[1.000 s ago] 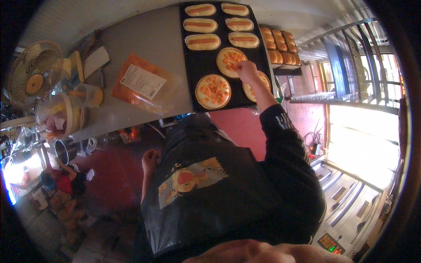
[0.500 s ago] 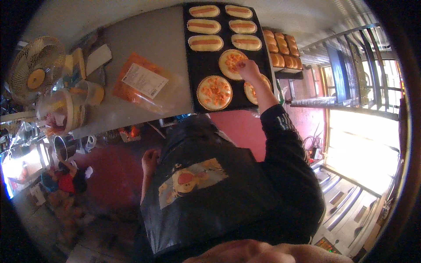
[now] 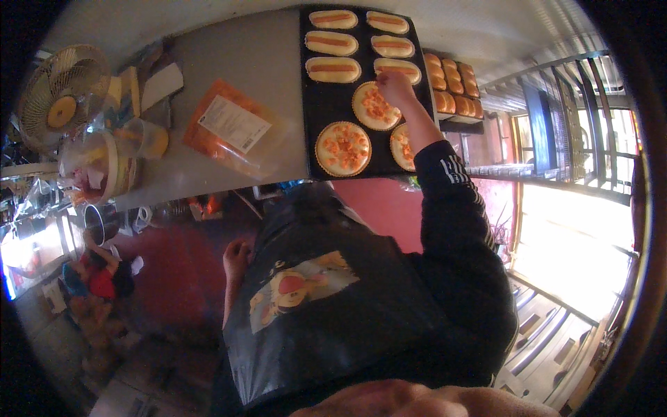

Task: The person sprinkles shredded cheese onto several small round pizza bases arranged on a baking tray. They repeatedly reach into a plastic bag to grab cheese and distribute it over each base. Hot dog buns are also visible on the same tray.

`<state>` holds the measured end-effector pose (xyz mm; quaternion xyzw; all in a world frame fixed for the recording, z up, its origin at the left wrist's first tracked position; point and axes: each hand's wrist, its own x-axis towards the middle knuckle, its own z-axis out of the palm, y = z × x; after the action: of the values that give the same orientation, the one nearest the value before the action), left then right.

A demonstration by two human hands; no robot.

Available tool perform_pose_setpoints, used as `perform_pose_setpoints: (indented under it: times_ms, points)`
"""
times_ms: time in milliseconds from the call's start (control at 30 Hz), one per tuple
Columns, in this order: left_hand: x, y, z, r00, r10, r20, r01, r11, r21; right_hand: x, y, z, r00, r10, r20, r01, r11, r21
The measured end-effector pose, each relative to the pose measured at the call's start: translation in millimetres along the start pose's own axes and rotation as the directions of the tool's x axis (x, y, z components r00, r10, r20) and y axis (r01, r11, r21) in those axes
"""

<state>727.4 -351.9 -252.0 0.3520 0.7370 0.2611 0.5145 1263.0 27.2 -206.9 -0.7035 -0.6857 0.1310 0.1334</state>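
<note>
My right hand (image 3: 394, 88) reaches over a black baking tray (image 3: 330, 101), its fingers drawn together at the far edge of a round dough piece (image 3: 376, 111) topped with orange bits. Whatever they pinch is hidden. A second round piece (image 3: 343, 148) lies nearer on the left, and a third (image 3: 401, 147) is partly covered by my right forearm. Several oval doughs with a sausage (image 3: 328, 43) fill the far part of the tray. Low beside my dark apron (image 3: 306, 361), my left hand (image 3: 237, 256) hangs with curled fingers and nothing visible in it.
A clear bag of orange filling (image 3: 201, 139) with a white label lies left of the tray. Plastic tubs (image 3: 87, 167) and a fan (image 3: 61, 104) stand farther left. Baked bread rolls (image 3: 455, 83) sit on the right. Another person (image 3: 101, 278) is at lower left.
My right hand has shifted slightly away from me, from over the middle of the round dough to its far edge beside a sausage dough. My left hand stays low.
</note>
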Motion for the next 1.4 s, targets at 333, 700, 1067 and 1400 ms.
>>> perform_pose_setpoints:
  times_ms: [333,700,1067,1400]
  points:
    - [3.7,-12.2,2.1,0.999,0.032,-0.024,-0.031,0.999,0.037,-26.3,13.0,-44.5,0.981,0.177,0.082,-0.18,0.983,0.036]
    - [7.1,15.9,5.2,0.997,0.075,0.026,-0.077,0.992,0.097,-64.3,45.2,-3.8,0.988,0.145,0.058,-0.148,0.988,0.048]
    - [0.3,27.6,6.6,0.996,0.089,0.031,-0.092,0.988,0.124,-71.4,35.2,-2.9,0.992,0.066,0.107,-0.055,0.994,-0.098]
    - [9.8,18.9,3.5,0.992,0.066,0.11,-0.082,0.986,0.146,-88.6,44.7,-24.4,0.99,0.13,0.048,-0.132,0.991,0.03]
